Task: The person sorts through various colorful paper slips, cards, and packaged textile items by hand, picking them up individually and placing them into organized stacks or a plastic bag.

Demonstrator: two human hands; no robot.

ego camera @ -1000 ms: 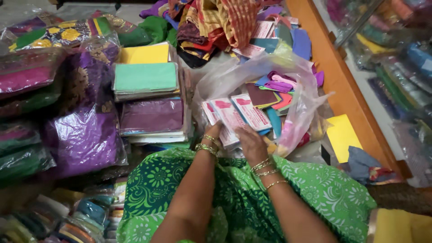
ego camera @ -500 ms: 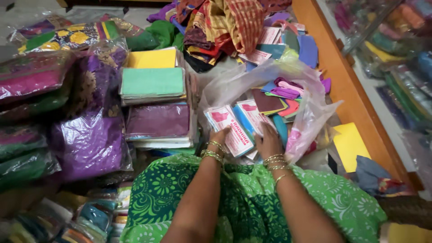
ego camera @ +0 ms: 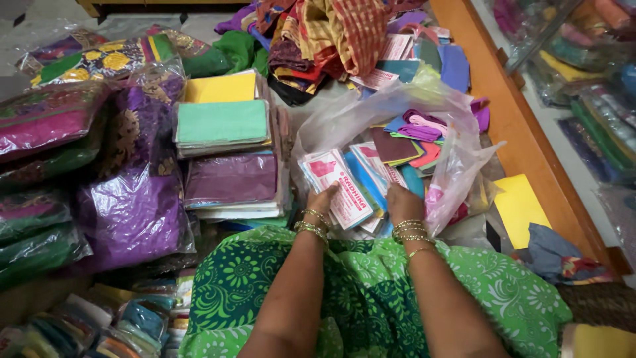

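Left hand (ego camera: 322,199) and right hand (ego camera: 403,202) both grasp flat packets (ego camera: 338,185) inside a clear plastic bag (ego camera: 457,159) filled with folded coloured cloth pieces (ego camera: 407,142).

The clear plastic bag (ego camera: 457,159) is thin, glossy and crumpled, with folded matt cloth pieces (ego camera: 397,147) inside. The flat packets (ego camera: 341,185) at the left hand (ego camera: 322,199) are glossy film with printed paper inserts. The right hand (ego camera: 403,202) rests among them; bangles (ego camera: 411,232) on both wrists look like shiny yellow metal. At 9 o'clock, wrapped purple fabric (ego camera: 129,212) shines under wrinkled plastic. At 3 o'clock, the wooden ledge (ego camera: 523,126) is smooth, with a semi-gloss finish. The green printed garment (ego camera: 371,292) is matt cloth.
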